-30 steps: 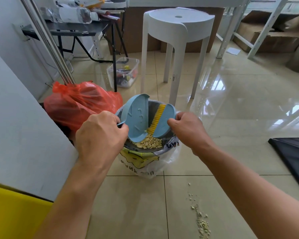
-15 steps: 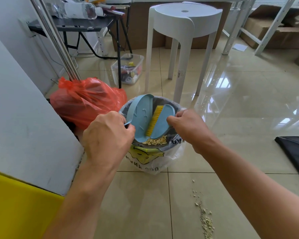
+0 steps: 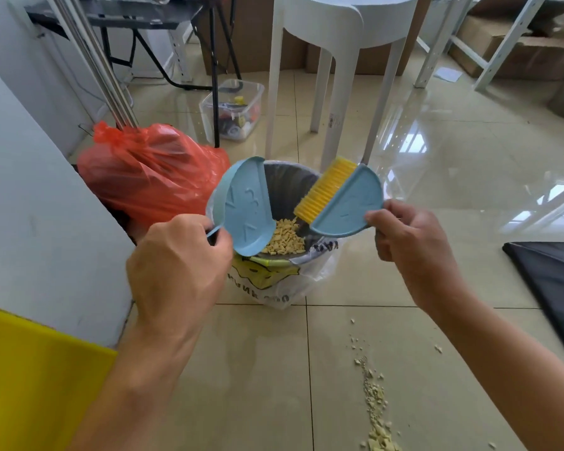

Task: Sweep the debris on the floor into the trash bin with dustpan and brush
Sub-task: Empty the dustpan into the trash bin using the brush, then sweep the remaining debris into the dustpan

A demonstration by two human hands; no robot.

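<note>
My left hand (image 3: 179, 265) grips the handle of a light blue dustpan (image 3: 246, 206), tipped on edge over the left rim of the trash bin (image 3: 284, 271). My right hand (image 3: 407, 237) holds a light blue brush (image 3: 345, 203) with yellow bristles by its edge, above the bin's right rim. The two tools are apart, with the bin's opening between them. Pale yellow crumbs (image 3: 285, 237) lie inside the bin on its liner. A trail of the same debris (image 3: 375, 402) lies on the floor tiles to the right and nearer me.
A tied red plastic bag (image 3: 147, 177) sits left of the bin against a white panel (image 3: 30, 206). A white stool (image 3: 342, 60) stands just behind the bin. A clear box (image 3: 232, 109) is under a black table. A black sheet (image 3: 554, 281) lies at the right.
The brush has lifted up and right, out of the dustpan, and both tools have spread apart over the bin. More crumbs show inside the bin. The camera has moved closer.
</note>
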